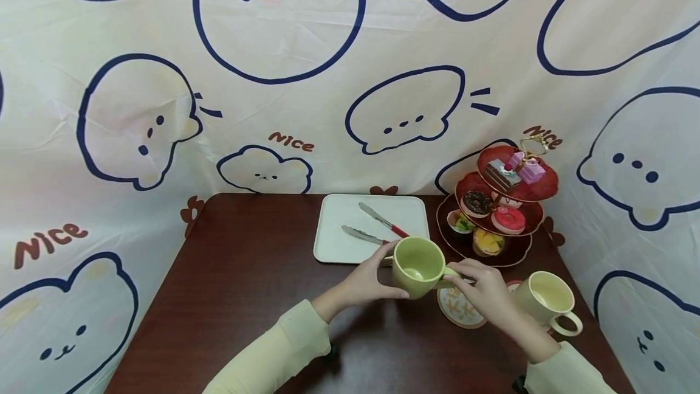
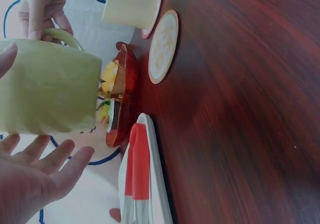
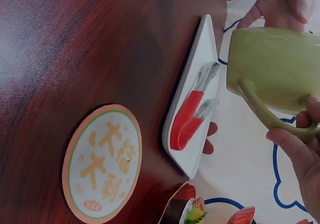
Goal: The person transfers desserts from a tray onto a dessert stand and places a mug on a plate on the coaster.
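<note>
A green mug [image 1: 418,266] is held up above the table, its bottom clear of the surface in both wrist views. My right hand [image 1: 483,290] pinches its handle between thumb and fingers, plainly seen in the right wrist view. On the mug's other side is my left hand [image 1: 366,278]. Its fingers are spread and fairly straight along the mug's wall in the left wrist view, with the thumb [image 2: 7,58] overlapping the mug. Below the mug and my right hand lies a round coaster [image 3: 102,166] with an orange rim and yellow lettering.
A cream mug [image 1: 547,297] stands on another coaster at the right. Behind, a three-tier red stand [image 1: 456,245] carries cakes, donuts and fruit tarts. Left of it, a white tray [image 1: 333,224] holds two red-handled knives [image 1: 372,236]. A patterned cloth [image 1: 273,108] hangs behind the dark table [image 1: 240,266].
</note>
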The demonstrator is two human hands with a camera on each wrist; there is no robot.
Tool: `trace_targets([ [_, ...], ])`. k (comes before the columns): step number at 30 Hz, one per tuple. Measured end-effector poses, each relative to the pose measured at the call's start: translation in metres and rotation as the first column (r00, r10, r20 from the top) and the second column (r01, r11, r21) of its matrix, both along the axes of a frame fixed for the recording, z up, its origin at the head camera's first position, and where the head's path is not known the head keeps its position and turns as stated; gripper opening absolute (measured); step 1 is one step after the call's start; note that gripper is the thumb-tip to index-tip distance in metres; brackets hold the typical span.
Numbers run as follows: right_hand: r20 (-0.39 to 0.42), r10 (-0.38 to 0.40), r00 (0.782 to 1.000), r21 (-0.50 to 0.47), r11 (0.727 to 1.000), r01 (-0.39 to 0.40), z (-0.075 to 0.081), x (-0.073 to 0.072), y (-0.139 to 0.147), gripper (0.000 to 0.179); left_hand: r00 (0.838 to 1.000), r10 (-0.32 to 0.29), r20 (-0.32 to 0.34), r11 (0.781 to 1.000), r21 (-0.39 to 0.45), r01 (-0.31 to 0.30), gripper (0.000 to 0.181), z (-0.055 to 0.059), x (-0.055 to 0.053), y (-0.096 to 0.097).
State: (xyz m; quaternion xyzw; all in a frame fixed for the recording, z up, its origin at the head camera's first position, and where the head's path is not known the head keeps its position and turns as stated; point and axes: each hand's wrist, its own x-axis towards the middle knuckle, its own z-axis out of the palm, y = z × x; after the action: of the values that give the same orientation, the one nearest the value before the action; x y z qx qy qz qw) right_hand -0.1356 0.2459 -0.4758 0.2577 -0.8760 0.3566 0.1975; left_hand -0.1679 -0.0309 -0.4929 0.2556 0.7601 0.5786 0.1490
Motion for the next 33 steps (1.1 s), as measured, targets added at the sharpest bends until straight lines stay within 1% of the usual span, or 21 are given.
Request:
trace_targets([
  [2,-0.024,-0.028,0.999,-0.004,1.000,0.028,0.000,0.000,0.003,0.024,1.000,-0.011,-0.007,1.000,0.000,0.011,0.093,-0.002,-0.001,-0.003],
  [4,-0.041,-0.061,0.997,-0.005,0.998,0.061,0.001,-0.001,0.006,0.026,1.000,-0.010,-0.010,1.000,-0.008,0.010,0.089,-0.002,-0.002,-0.006],
  [10,-0.035,-0.139,0.990,0.003,0.990,0.139,0.004,0.001,0.017,0.027,0.999,0.042,-0.009,0.998,-0.052,-0.043,0.082,0.003,-0.003,-0.019],
  [15,-0.040,-0.171,0.985,0.011,0.985,0.171,0.001,0.002,0.027,0.026,0.998,0.059,-0.030,0.996,-0.068,-0.061,0.077,0.004,-0.005,-0.030],
  [20,-0.063,-0.177,0.982,-0.001,0.984,0.177,-0.004,0.005,0.035,0.027,0.994,0.071,-0.079,0.992,-0.095,-0.079,0.075,0.002,-0.007,-0.041],
  [24,-0.054,-0.190,0.980,-0.022,0.982,0.189,-0.010,0.008,0.043,0.027,0.987,0.103,-0.125,0.985,-0.122,-0.118,0.074,0.002,-0.008,-0.050],
  [26,-0.037,-0.197,0.980,-0.034,0.980,0.196,-0.012,0.010,0.046,0.027,0.982,0.118,-0.150,0.980,-0.143,-0.140,0.074,0.003,-0.009,-0.054],
  [31,-0.044,-0.217,0.975,-0.046,0.975,0.215,-0.017,0.014,0.052,0.027,0.965,0.158,-0.210,0.956,-0.211,-0.202,0.073,0.001,-0.015,-0.065],
  [33,-0.064,-0.222,0.973,-0.051,0.974,0.219,-0.020,0.015,0.055,0.028,0.956,0.177,-0.233,0.946,-0.229,-0.231,0.073,0.000,-0.017,-0.070],
])
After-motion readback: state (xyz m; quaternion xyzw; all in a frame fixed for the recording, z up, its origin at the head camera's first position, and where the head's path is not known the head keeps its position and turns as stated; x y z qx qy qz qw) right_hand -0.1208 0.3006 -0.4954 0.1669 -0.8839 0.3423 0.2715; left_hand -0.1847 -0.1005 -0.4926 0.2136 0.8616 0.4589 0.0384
